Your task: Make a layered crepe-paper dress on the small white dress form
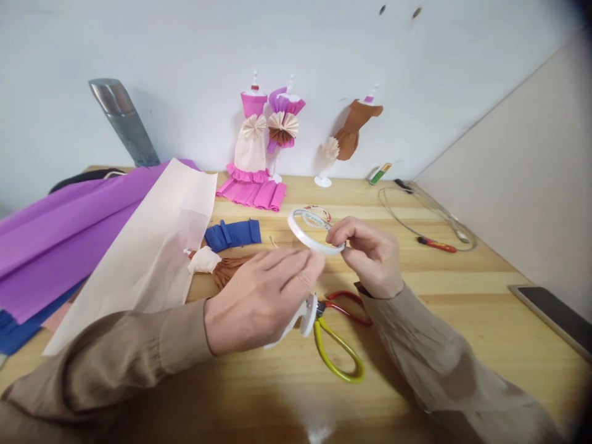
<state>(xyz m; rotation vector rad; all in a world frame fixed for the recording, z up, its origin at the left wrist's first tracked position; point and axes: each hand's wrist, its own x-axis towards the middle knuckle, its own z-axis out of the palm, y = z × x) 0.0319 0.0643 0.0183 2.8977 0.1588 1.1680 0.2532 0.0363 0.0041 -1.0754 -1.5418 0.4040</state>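
Note:
My right hand point(370, 256) pinches a white tape roll point(309, 234) at its right rim and holds it above the wooden table point(462, 345). My left hand point(263, 296) has its fingertips at the roll's lower left edge, fingers pressed together. A white mannequin stand point(300, 317) shows under my left palm; whether that hand holds it I cannot tell. Scissors with one red and one yellow-green handle point(340, 351) lie below my hands.
Purple point(69, 234), cream point(152, 253) and blue crepe paper sheets cover the left. A blue pleated piece point(234, 234) and brown scraps lie near the middle. Three dressed mini mannequins point(254, 148) stand at the wall. A cable, red tool point(437, 245) and phone point(555, 314) are at right.

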